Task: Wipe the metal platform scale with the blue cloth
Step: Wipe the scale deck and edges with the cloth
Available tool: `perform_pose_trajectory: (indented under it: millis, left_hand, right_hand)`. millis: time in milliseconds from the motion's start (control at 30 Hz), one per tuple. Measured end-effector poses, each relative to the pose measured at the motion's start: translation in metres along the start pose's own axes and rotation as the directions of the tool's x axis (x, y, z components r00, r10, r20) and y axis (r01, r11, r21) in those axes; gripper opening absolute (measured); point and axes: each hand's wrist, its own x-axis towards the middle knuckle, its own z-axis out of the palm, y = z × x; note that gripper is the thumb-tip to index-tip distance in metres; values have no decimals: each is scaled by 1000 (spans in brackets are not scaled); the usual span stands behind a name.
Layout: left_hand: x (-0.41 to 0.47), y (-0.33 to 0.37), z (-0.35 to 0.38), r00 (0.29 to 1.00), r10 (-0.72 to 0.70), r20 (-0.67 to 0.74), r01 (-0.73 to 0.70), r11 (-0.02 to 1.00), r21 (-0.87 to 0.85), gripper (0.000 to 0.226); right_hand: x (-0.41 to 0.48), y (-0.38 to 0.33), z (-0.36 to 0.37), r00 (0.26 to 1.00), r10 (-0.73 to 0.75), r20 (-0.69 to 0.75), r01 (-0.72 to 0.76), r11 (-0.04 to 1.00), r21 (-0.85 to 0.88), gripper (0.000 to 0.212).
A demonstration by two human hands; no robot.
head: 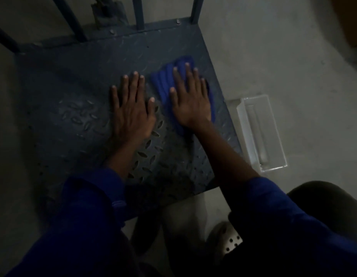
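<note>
The metal platform scale [77, 100] is a dark plate with a raised diamond tread, lying on the floor and filling the middle of the view. A bunched blue cloth [163, 82] lies on its right half. My right hand [190, 100] presses flat on the cloth, fingers spread and pointing away from me. My left hand [131, 110] rests flat on the bare plate just left of the cloth, holding nothing. Both arms wear blue sleeves.
Dark upright bars [138, 13] rise from the scale's far edge. A clear plastic tray [261, 132] sits on the concrete floor [283, 56] right of the scale. My feet, one in a perforated grey clog [227, 240], stand at the near edge. The light is dim.
</note>
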Motion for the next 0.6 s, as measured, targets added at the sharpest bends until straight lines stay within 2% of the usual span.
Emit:
perform_pose_trajectory:
  millis: [67, 100, 167, 267, 333, 467, 533, 600]
  left_hand:
    - [3, -1, -2, 1000, -28, -2, 28, 999, -27, 66]
    - [3, -1, -3, 999, -35, -4, 35, 999, -28, 66]
    - [3, 0, -2, 999, -33, -13, 32, 999, -11, 66]
    - [5, -1, 1, 999, -45, -22, 45, 999, -7, 66]
    - [6, -1, 3, 998, -58, -27, 57, 998, -6, 67]
    - [6, 0, 3, 992, -120, -30, 120, 993, -4, 71]
    - [8, 0, 2, 984, -174, -30, 175, 985, 7, 73]
    - [9, 1, 2, 979, -202, -25, 203, 979, 6, 74]
  right_hand:
    - [-12, 15, 3, 992, -121, -17, 121, 992, -19, 59]
    - [-17, 30, 3, 994, -103, -44, 102, 994, -30, 58]
    - [-13, 53, -1, 996, 50, -80, -53, 998, -30, 59]
    - [37, 42, -3, 967, 252, -28, -251, 967, 43, 64]
    - [68, 17, -1, 980, 200, 15, -201, 979, 40, 65]
    - [44, -6, 5, 993, -106, 58, 106, 994, 15, 62]
    - [24, 13, 4, 995, -97, 38, 96, 995, 26, 61]
    - [37, 32, 0, 999, 30, 28, -31, 999, 27, 62]
